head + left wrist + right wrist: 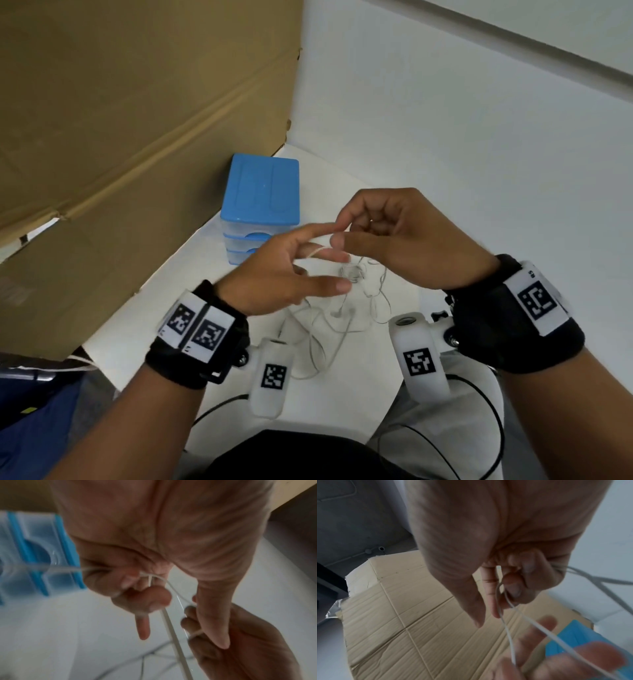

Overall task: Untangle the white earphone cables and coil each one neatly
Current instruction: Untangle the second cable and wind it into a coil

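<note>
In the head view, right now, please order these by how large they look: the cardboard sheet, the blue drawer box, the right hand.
1. cardboard sheet, by far the largest.
2. and 3. blue drawer box and right hand look about alike; the hand is raised nearer the camera, so I do not rank them.

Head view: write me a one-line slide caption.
Left hand and right hand work a white earphone cable above the tangle, beside a blue drawer box.
</note>
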`<act>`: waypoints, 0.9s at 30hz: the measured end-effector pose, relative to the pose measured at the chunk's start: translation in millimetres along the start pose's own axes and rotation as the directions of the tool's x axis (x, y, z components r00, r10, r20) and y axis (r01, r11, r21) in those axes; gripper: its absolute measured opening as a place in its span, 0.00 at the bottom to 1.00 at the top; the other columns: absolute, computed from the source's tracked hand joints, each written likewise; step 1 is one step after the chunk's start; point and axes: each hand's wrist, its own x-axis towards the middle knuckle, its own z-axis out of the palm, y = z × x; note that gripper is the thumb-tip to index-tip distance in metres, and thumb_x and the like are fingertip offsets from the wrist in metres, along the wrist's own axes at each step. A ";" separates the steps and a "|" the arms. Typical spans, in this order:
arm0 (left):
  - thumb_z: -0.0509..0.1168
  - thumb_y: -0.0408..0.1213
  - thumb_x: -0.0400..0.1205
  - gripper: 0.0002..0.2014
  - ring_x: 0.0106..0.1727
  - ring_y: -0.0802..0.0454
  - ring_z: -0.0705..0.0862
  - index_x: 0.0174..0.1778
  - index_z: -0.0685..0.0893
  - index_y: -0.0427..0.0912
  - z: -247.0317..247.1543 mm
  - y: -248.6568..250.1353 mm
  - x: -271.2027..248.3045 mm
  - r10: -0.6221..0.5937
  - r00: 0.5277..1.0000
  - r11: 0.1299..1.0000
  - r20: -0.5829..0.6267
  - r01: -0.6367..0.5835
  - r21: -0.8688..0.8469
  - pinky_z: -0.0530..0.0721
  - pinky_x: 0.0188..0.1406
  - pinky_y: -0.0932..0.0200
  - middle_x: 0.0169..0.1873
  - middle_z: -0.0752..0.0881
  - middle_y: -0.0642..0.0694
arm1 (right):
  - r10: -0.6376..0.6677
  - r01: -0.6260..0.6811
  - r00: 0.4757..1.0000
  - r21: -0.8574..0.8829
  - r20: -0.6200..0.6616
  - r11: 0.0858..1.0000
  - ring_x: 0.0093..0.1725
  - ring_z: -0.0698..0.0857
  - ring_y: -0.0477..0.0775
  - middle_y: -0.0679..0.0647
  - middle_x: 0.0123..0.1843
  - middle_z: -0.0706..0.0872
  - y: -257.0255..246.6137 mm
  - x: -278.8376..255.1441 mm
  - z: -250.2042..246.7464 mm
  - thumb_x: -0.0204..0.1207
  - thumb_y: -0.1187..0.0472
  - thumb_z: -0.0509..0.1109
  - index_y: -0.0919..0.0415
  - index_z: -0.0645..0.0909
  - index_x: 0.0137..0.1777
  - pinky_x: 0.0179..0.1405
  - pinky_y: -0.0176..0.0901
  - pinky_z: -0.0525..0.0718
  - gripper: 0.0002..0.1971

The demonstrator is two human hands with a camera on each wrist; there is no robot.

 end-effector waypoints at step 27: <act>0.57 0.49 0.87 0.17 0.15 0.60 0.62 0.32 0.73 0.48 -94.9 -45.5 -0.6 -0.370 0.663 0.794 -0.651 -0.139 -0.592 0.63 0.16 0.68 0.14 0.66 0.56 | 0.215 -0.235 0.932 -0.036 -0.292 0.971 0.23 0.61 0.54 0.55 0.20 0.64 32.9 -95.9 -165.7 0.45 0.23 0.79 0.62 0.89 0.40 0.22 0.31 0.61 0.40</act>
